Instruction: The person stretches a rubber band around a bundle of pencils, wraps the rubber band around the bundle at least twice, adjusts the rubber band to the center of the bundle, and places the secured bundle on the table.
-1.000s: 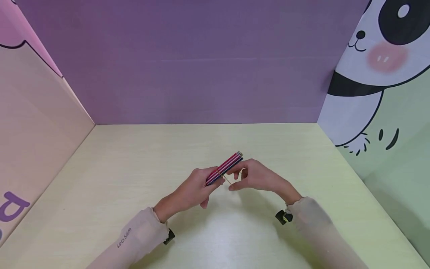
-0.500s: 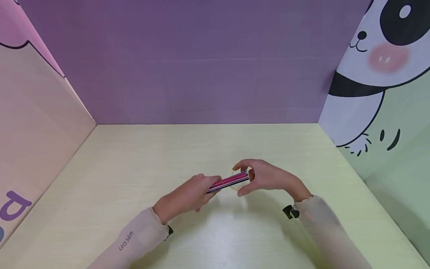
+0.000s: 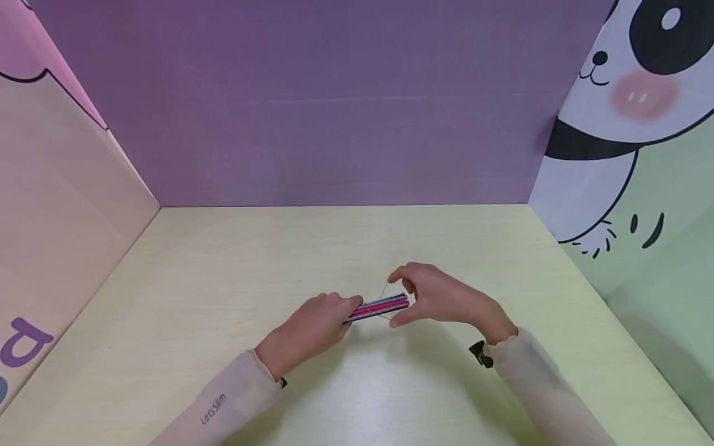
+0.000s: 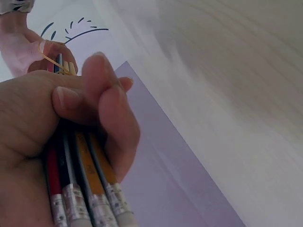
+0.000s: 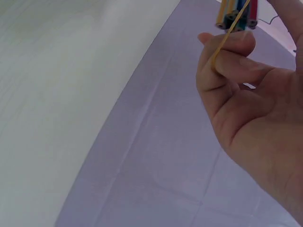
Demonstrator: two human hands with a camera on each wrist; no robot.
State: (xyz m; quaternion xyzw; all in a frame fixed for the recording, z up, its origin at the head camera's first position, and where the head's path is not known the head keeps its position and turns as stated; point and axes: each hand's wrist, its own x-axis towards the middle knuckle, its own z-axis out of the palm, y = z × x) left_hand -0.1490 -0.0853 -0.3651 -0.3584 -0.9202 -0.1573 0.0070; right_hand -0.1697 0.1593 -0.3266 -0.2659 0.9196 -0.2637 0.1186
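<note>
My left hand [image 3: 309, 325] grips a bundle of pencils [image 3: 393, 303] near its middle. In the left wrist view, red, black and yellow pencils [image 4: 85, 153] show metal ferrules and white erasers below the fist. Their flat, unsharpened tips point at my right hand [image 3: 443, 294]. A thin yellow rubber band [image 3: 384, 289] goes round the bundle close to my left thumb. The right thumb and fingers hold a loop of it stretched wide around the tip end. Seen from the right wrist, the rubber band [image 5: 230, 31] hooks over a curled finger.
Both hands are above a pale wooden tabletop [image 3: 268, 248]. A purple panel [image 3: 334, 124] stands along its back edge. Side panels with cartoon prints, one with a panda [image 3: 641, 93], border it left and right. Dark straps with small devices [image 3: 482, 354] sit at the cuffs.
The bundle has swung from a steep tilt to nearly level, its tips lower. My right hand has shifted slightly right, its thumb and fingers spreading the rubber band wider around the pencil tips.
</note>
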